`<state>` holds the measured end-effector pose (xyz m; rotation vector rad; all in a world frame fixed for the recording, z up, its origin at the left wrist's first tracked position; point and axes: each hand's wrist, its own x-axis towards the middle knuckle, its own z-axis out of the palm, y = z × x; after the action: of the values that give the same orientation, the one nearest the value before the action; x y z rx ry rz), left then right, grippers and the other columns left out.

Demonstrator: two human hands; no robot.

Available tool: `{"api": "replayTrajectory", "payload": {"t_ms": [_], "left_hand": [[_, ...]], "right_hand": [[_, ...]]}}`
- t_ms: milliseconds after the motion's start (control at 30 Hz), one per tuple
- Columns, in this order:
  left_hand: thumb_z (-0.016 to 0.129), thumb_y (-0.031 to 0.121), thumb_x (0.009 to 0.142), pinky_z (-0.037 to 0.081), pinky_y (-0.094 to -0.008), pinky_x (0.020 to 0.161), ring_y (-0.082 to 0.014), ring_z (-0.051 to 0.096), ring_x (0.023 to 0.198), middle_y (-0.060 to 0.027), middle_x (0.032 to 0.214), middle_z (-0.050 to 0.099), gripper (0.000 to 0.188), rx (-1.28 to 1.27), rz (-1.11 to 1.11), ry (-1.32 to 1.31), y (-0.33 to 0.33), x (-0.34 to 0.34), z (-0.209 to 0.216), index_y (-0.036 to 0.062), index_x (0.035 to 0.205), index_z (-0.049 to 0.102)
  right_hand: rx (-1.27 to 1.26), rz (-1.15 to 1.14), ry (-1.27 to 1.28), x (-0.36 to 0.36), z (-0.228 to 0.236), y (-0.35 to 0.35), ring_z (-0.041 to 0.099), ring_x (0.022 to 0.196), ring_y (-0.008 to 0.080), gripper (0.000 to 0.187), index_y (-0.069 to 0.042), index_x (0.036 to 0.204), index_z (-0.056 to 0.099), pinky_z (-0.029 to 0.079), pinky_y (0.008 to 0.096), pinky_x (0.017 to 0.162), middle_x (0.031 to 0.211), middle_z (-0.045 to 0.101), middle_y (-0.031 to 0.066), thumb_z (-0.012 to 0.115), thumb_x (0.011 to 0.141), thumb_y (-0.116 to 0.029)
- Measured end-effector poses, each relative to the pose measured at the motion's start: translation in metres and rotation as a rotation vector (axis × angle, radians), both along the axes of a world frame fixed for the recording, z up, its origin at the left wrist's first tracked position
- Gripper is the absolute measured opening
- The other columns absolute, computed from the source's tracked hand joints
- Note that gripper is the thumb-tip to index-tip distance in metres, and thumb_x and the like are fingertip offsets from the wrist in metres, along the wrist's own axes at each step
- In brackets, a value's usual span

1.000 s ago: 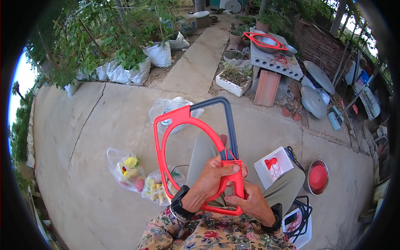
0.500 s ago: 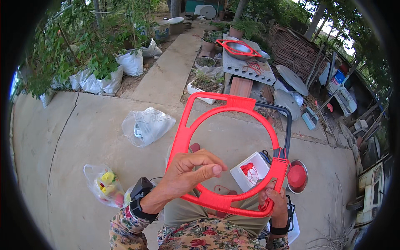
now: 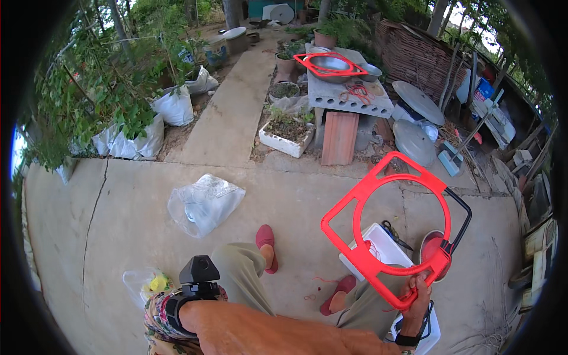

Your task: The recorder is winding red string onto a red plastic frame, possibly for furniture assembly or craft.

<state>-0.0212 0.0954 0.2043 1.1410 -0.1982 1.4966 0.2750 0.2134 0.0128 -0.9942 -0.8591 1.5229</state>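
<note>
Head view: the right hand [image 3: 418, 297] grasps a red-wrapped frame [image 3: 362, 258] by its lower corner, out in front; the left hand [image 3: 266, 330] spans the bottom edge (fingers cropped, so I cannot tell whether it holds anything). The step seems to be looking over the wrapping; with a dark bar [image 3: 462, 228] bare, the next move likely calls for steady support.

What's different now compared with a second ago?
The red-wrapped frame has swung out to the person's right, held now by the right hand alone. The left hand has let go and looms at the picture's lower edge. The clear plastic bag and white planter box stayed put.
</note>
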Motion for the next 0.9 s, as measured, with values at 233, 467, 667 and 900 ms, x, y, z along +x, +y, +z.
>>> {"api": "replayTrajectory", "payload": {"t_ms": [233,467,667,900], "left_hand": [[0.052,0.031,0.094,0.045,-0.0459,0.087,-0.0388,0.058,0.099,-0.0244,0.103,0.061,0.047,0.435,0.263,0.273,0.061,-0.022,-0.012,-0.0134,0.107,0.058],[0.061,0.017,0.087,0.049,-0.0483,0.079,-0.0366,0.063,0.087,-0.0227,0.087,0.063,0.029,0.316,0.464,0.314,0.093,-0.045,-0.008,-0.0123,0.088,0.061],[0.064,0.012,0.083,0.050,-0.0491,0.076,-0.0356,0.064,0.082,-0.0217,0.081,0.063,0.024,0.441,0.608,0.326,0.153,-0.069,-0.021,-0.0117,0.081,0.061],[0.068,0.008,0.078,0.051,-0.0490,0.076,-0.0330,0.066,0.080,-0.0178,0.074,0.064,0.017,0.137,0.457,0.589,0.163,-0.108,-0.004,-0.0079,0.075,0.062]], "right_hand": [[-0.050,-0.084,0.051,0.000,-0.008,0.011,0.044,0.055,0.0071,0.025,0.002,0.110,0.051,0.039,0.0184,0.045,0.073,0.048,0.0013,0.052,0.092,-0.015],[-0.032,-0.121,0.055,0.024,-0.028,0.004,0.041,0.051,0.0066,0.030,0.000,0.117,0.048,0.036,0.0193,0.042,0.072,0.046,0.0001,0.052,0.094,-0.019],[-0.185,-0.245,-0.013,0.029,-0.005,0.003,0.034,0.053,0.0095,0.030,-0.011,0.080,0.037,0.032,0.0229,0.050,0.064,0.033,-0.0016,0.053,0.095,-0.031],[-0.251,-0.428,0.067,0.027,-0.007,0.012,0.028,0.051,0.0094,0.040,-0.014,0.065,0.031,0.027,0.0222,0.048,0.059,0.027,-0.0035,0.051,0.096,-0.029]]}}
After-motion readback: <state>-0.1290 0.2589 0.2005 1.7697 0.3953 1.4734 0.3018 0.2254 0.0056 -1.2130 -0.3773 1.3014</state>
